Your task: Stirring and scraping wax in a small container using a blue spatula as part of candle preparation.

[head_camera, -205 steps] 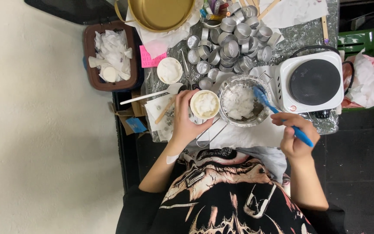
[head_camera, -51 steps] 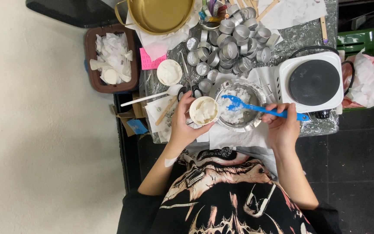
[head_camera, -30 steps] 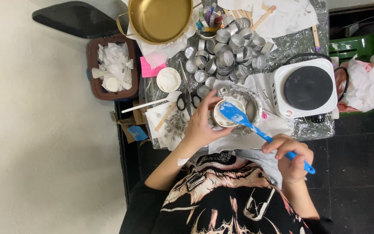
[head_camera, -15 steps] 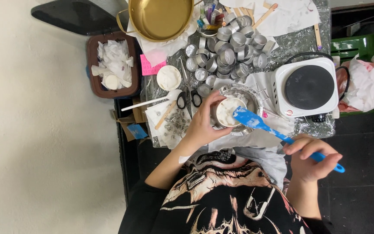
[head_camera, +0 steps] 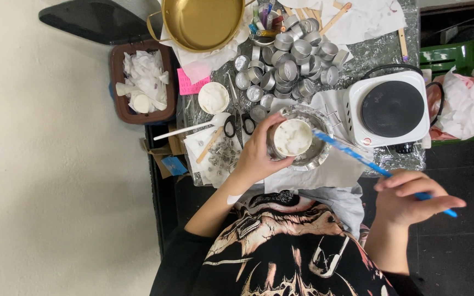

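My left hand (head_camera: 256, 153) grips a small round cup (head_camera: 291, 138) packed with white wax, held over the left side of a metal bowl (head_camera: 315, 151) on the foil-covered table. My right hand (head_camera: 407, 203) holds a blue spatula (head_camera: 357, 156) by its handle, drawn back toward my body. Its blade is turned edge-on near the bowl's right rim, just right of the cup. The bowl's contents are mostly hidden by the cup.
A white electric hot plate (head_camera: 390, 108) stands right of the bowl. Behind lie a heap of small metal cups (head_camera: 292, 55), a gold pan (head_camera: 201, 22), black scissors (head_camera: 237, 118), a white spoon (head_camera: 193, 127), another wax-filled cup (head_camera: 213, 97) and a brown bin of wax scraps (head_camera: 141, 79).
The left hand carried the cup from beside the bowl to over it. The spatula scraped at the cup, then the right hand pulled back and right, turning the blade edge-on.
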